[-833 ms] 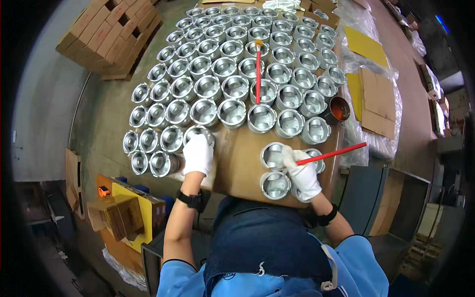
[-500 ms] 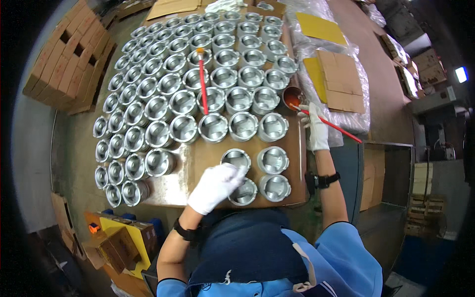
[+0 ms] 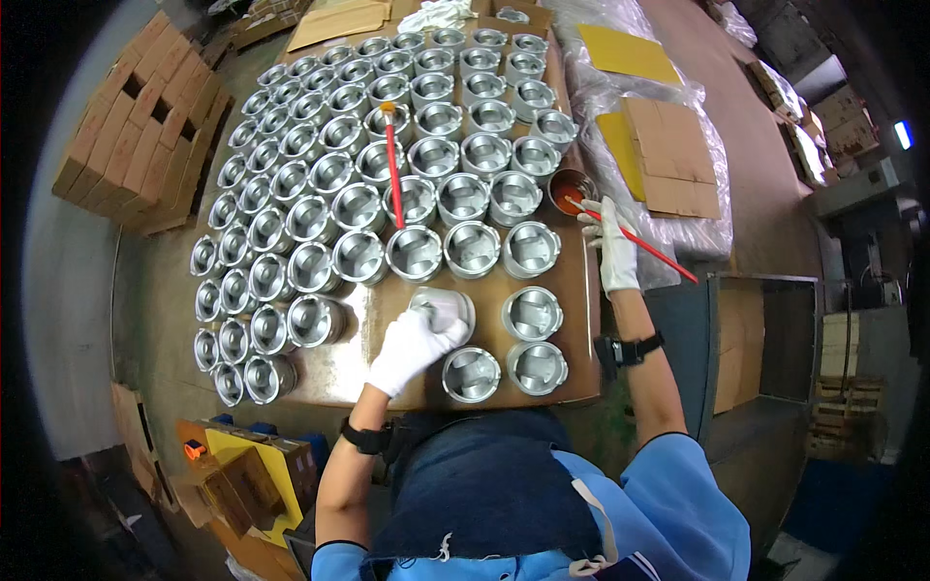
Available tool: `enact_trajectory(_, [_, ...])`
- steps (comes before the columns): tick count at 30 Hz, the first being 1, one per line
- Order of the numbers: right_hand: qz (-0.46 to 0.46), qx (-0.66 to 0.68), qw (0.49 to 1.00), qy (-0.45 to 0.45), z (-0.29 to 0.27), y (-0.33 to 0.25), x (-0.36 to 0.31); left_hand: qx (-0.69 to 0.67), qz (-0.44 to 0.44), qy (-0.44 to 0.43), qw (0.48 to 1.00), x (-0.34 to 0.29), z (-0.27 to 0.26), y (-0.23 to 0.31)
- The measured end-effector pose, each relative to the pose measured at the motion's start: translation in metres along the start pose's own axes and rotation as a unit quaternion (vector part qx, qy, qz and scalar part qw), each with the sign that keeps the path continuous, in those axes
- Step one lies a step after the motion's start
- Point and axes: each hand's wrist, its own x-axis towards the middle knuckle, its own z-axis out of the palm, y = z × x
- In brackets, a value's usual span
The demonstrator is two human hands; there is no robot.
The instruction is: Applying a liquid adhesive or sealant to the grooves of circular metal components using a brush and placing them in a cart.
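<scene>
My left hand (image 3: pixel 412 349), in a white glove, is closed round a silver metal piston (image 3: pixel 450 306) and holds it tilted over the table. Two more pistons stand close to it: one (image 3: pixel 472 375) just nearer to me, another (image 3: pixel 533 314) to the right. At the table's right edge my gloved right hand (image 3: pixel 614 250) grips a long red-handled brush (image 3: pixel 663 259). The tip of that brush dips into a small round tin (image 3: pixel 556 180) with reddish-orange liquid inside. A second red-handled brush (image 3: pixel 394 167) lies across the piston tops.
Many pistons in rows cover the far and left parts of the brown table (image 3: pixel 373 373). To the right are plastic-wrapped stacks (image 3: pixel 693 228) with cardboard (image 3: pixel 673 160) and yellow sheets (image 3: pixel 630 53). Stacked cartons (image 3: pixel 131 126) stand at the far left.
My left hand has shifted slightly left, and the piston under it is now tipped over in its grasp. My right hand stays at the tin, with the brush turned slightly.
</scene>
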Motion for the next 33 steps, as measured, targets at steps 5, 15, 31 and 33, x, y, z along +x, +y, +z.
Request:
enact_trajectory(5, [-0.038, -0.072, 0.993, -0.083, 0.055, -0.045, -0.103, -0.730, -0.017, 0.099, 0.676, -0.033, -0.003, -0.038])
enact_trajectory(15, [-0.010, -0.036, 0.955, -0.294, 0.128, -0.034, -0.185, -0.901, -0.028, 0.095, 0.422, -0.063, -0.004, -0.028])
enact_trajectory(31, [0.066, 0.052, 0.959, -0.269, 0.130, -0.028, -0.144, -0.553, -0.052, -0.041, 0.831, -0.082, -0.064, -0.022])
enact_trajectory(33, [-0.016, -0.040, 0.953, -0.301, 0.133, -0.036, -0.157, -0.364, -0.082, 0.030, 0.927, -0.080, -0.051, -0.014])
